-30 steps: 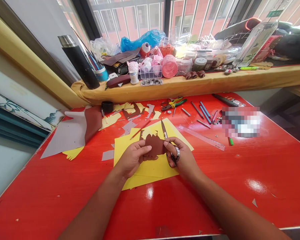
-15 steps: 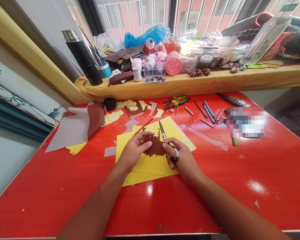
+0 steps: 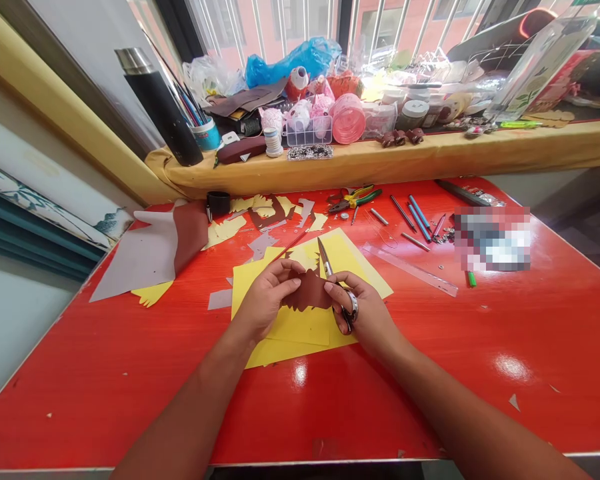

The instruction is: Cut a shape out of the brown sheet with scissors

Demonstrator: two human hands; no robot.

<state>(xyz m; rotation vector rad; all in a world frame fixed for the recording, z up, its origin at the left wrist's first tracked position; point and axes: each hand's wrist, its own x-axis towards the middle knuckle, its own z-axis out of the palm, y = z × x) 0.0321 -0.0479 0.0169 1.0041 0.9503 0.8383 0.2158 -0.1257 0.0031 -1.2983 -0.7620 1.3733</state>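
Between my hands is a dark brown leather-like piece point(image 3: 307, 291) with jagged, toothed edges. My left hand point(image 3: 266, 297) pinches its left side between thumb and fingers. The thumb and forefinger of my right hand point(image 3: 363, 308) pinch its right edge. That same hand carries scissors point(image 3: 326, 258), one handle loop round a finger and the blades pointing away from me. Whether the blades are fully closed I cannot tell. Underneath lie overlapping yellow sheets point(image 3: 290, 353), and a toothed yellow cut-out point(image 3: 305, 257) shows just beyond the brown piece.
A large brown and grey sheet point(image 3: 140, 257) lies at the left. Toward the back are yellow, brown and grey scraps point(image 3: 267, 207), pliers point(image 3: 355, 199), pens point(image 3: 419, 217) and a clear ruler point(image 3: 413, 269). A black flask point(image 3: 160, 110) stands on the crowded sill.
My hands have turned the brown piece slightly, so its face looks flatter and broader to me. The grip of both hands stays the same. The head view has shifted a little.
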